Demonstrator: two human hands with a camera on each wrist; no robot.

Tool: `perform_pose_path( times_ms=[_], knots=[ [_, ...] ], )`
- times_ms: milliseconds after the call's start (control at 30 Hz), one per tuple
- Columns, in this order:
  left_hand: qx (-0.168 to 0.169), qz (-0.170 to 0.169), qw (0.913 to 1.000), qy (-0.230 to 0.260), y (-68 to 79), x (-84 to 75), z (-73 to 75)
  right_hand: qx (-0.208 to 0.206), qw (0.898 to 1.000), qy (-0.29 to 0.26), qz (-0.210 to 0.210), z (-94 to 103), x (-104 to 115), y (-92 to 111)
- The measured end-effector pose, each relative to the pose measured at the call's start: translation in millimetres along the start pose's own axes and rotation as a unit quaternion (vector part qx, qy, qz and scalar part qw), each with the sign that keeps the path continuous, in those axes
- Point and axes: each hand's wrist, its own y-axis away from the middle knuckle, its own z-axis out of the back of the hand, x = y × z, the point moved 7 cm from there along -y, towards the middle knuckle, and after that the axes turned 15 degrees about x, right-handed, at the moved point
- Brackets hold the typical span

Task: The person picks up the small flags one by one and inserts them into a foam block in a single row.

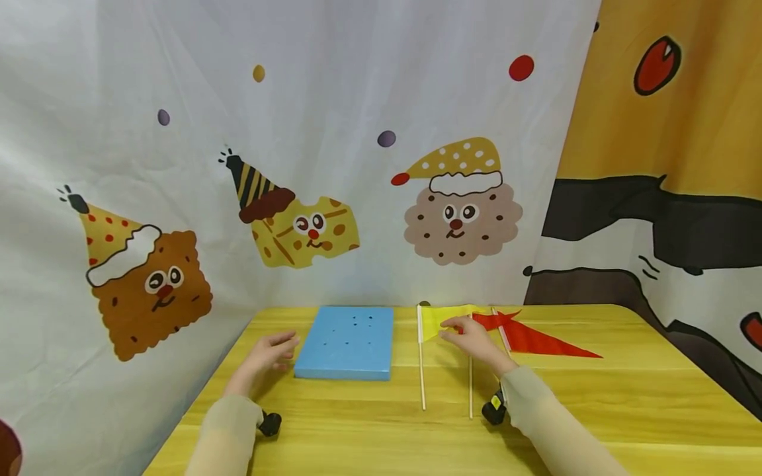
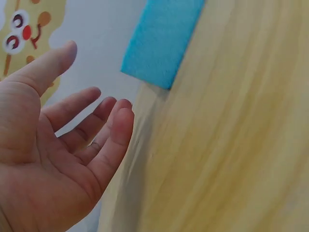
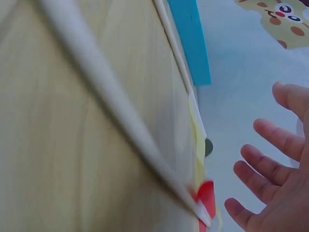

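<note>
Hovering empty: left hand (image 1: 271,352) off blue board (image 1: 347,330) edge, right hand (image 1: 474,339) (seemingly) above flags (image 1: 538,340).

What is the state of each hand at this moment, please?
Left hand: open, holding nothing, beside the blue block.
Right hand: open, holding nothing, fingers spread near the yellow flag.

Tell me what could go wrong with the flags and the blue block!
The yellow flag and two red flags lie bunched close together, so lifting one might drag another along. The right hand appears over the flags and could knock one askew. The left hand is beside the blue block, not touching it, but might bump it sideways.
</note>
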Motion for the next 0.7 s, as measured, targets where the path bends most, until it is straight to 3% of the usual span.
perform_pose_path(
  times_ms=[233,467,700],
  knots=[
    [-0.015,0.011,0.9989,0.044,8.9,11.7,-2.4,0.014,0.997,-0.062,-0.039,-19.2,2,-9],
    [0.010,-0.008,0.9983,0.056,11.5,13.0,-4.5,0.043,0.980,-0.168,-0.101,-40.8,2,-15],
    [0.044,-0.026,0.9976,0.046,13.4,19.7,-10.9,0.050,0.974,-0.155,-0.157,-59.0,-7,-19]
  ],
)
